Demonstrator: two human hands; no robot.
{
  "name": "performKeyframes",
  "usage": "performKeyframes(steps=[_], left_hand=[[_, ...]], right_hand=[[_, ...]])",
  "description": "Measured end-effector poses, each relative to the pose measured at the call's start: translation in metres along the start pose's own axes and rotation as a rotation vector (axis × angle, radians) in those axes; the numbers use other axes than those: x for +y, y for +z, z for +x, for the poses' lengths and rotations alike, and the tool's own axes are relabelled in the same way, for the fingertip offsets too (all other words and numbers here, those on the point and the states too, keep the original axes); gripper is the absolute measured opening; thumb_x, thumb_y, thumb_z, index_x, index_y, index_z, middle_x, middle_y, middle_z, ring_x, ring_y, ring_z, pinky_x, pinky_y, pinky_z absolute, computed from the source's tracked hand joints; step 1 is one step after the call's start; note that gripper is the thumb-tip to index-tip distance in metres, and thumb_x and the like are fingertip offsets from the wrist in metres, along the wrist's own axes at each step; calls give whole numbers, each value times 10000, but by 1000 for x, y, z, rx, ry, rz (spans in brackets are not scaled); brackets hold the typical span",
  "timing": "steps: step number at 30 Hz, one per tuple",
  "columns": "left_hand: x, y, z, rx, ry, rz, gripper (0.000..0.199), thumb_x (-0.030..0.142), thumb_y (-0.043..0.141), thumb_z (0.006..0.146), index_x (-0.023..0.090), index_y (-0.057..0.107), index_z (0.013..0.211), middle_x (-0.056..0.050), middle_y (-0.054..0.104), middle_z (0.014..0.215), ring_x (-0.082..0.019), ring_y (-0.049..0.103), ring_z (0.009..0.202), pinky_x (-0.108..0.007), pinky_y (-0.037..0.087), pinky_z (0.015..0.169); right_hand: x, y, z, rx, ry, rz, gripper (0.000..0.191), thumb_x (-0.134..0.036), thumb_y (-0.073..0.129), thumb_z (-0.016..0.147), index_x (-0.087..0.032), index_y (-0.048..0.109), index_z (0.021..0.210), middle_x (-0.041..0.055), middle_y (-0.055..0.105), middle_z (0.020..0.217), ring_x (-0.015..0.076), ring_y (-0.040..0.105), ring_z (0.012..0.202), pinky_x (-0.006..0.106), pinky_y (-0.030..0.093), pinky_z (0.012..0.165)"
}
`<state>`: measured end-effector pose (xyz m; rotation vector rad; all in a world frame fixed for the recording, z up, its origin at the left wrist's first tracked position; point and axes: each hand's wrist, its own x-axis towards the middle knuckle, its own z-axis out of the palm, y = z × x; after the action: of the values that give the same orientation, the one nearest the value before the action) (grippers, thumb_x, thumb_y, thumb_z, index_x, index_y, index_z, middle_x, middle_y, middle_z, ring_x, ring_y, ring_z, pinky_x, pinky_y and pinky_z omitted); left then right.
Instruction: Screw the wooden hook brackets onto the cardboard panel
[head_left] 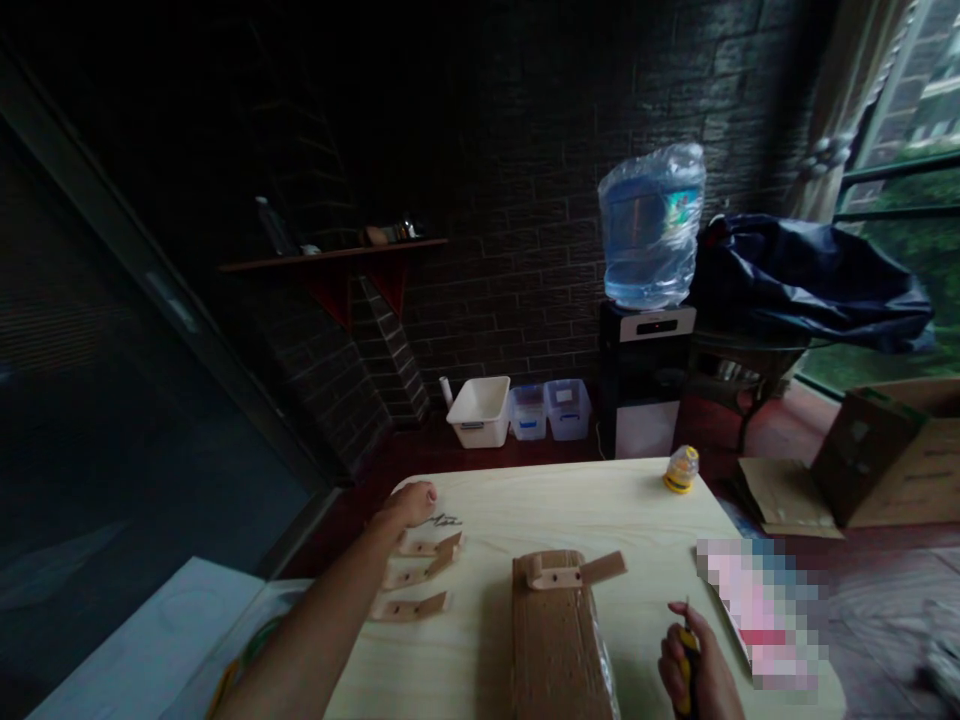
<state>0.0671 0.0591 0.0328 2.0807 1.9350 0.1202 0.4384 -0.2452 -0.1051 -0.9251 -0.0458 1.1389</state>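
My left hand (414,503) reaches to the table's far left corner, beside a small pile of dark screws (445,520); its fingers are partly hidden, and whether they hold anything does not show. Below it, several angled wooden pieces (411,608) with dark holes lie in a column. A cardboard box (556,650) stands at the table's near middle, with another angled wooden piece (559,578) across its top. At the right, my right hand (697,660) is closed around a yellow and black screwdriver (688,655), its thin shaft pointing up.
A clear container with a yellow base (681,470) stands at the back right of the pale table (555,482). A pink, blurred flat item (757,610) lies at the right edge. Behind are plastic bins (480,412), a water dispenser (649,370) and a large carton (885,455).
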Motion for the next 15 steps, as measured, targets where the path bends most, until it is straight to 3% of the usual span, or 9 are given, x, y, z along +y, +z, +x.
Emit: performKeyframes(steps=[3,7,11,15], left_hand=[[-23,22,12,-48,-14,164,188,197,682,757,224,730,937,-84,756,1046,-257,701,993,-321,498,851],[-39,42,32,-86,-9,293,261,230,635,810,255,710,1059,-89,741,1118,-258,699,1012,-316,493,832],[-41,53,48,-111,27,358,324,205,630,789,271,691,1100,-84,721,1179,-256,678,1071,-302,480,839],[-34,58,55,-132,51,395,243,201,618,774,234,704,998,-100,736,1087,-271,692,979,-324,482,816]], right_hand=[[-5,2,4,14,19,72,416,-524,758,734,-257,567,990,-122,397,555,33,292,345,151,177,318],[-8,15,2,18,16,65,386,-519,742,768,-252,567,983,-124,393,548,29,254,329,159,124,303],[-4,29,1,14,-14,25,412,-529,749,766,-236,567,992,-122,419,553,23,278,335,148,144,311],[1,36,2,13,-40,-24,431,-569,725,778,-223,569,982,-127,407,532,24,275,320,151,155,307]])
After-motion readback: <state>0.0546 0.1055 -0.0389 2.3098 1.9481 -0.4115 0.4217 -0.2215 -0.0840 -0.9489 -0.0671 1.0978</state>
